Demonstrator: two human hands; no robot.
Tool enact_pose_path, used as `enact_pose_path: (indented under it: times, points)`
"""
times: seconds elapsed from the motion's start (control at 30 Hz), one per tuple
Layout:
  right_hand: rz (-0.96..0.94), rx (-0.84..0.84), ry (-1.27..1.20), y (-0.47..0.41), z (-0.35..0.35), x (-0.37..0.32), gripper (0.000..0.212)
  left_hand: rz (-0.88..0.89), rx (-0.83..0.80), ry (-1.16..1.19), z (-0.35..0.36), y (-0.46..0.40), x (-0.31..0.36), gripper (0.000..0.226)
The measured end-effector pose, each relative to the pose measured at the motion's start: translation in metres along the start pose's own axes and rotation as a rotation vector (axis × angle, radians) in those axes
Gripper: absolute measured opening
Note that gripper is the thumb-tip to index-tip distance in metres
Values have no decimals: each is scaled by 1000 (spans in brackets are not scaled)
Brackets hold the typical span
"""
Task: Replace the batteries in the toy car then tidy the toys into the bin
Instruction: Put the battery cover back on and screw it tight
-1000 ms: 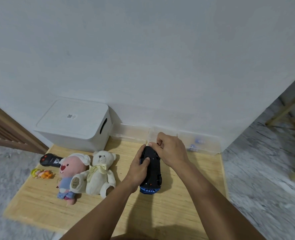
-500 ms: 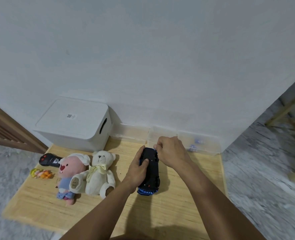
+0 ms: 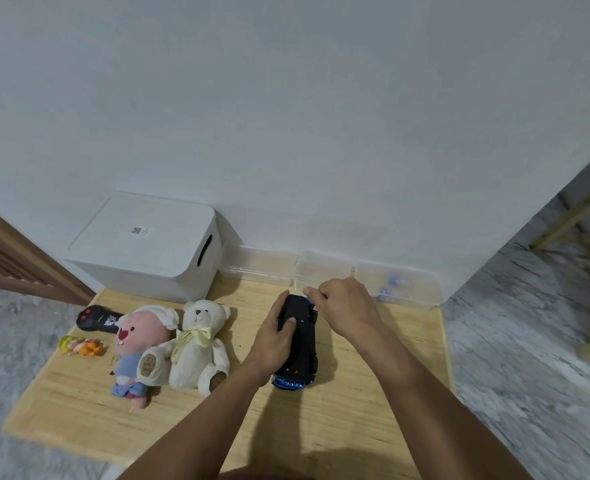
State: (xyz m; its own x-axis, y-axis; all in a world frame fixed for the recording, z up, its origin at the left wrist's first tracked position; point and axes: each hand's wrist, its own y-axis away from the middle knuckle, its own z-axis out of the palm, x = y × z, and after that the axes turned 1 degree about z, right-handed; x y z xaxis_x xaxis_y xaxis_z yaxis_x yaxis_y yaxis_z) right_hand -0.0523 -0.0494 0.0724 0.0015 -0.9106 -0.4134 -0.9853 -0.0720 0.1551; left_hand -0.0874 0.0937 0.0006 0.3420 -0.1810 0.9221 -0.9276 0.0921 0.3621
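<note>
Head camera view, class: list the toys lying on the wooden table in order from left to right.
Small orange and yellow toy → pink plush → white teddy bear → toy car, lying upside down.

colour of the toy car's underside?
Black underside, blue body at the edges of the toy car; head view.

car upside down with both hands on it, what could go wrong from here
The left hand alone pins the car, so it may slide on the smooth board while the right hand works at its far end. Anything small that comes loose could roll off the board's nearby right edge onto the floor.
</note>
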Motion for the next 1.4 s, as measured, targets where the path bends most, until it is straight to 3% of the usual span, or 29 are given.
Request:
enact_pose_path:
  times: [0.2,0.37,0.57,0.73,0.93,1.1,1.23,1.4]
  points:
    - [-25,-4,-184,-4,5,5,53,6,-5,-21,0,-2,-3,53]
    - [-61,-29,-165,-1,10,9,19,0,11,-12,-3,-3,-4,52]
    - [-38,-35,64,2,7,6,38,6,-4,-23,-3,-3,-5,52]
    - [-51,-47,-71,2,7,6,49,-2,-11,-36,-2,-4,-8,53]
    - [-37,-57,-99,-1,13,11,15,-5,2,-48,-5,-6,-10,53]
    - [-31,-50,-33,2,13,8,11,-4,-5,-55,-5,-5,-11,54]
    - [-24,-26,102,6,8,2,34,-5,-9,-59,-6,-4,-12,54]
    - [-12,-6,134,5,9,3,42,3,-11,-65,-7,-4,-10,54]
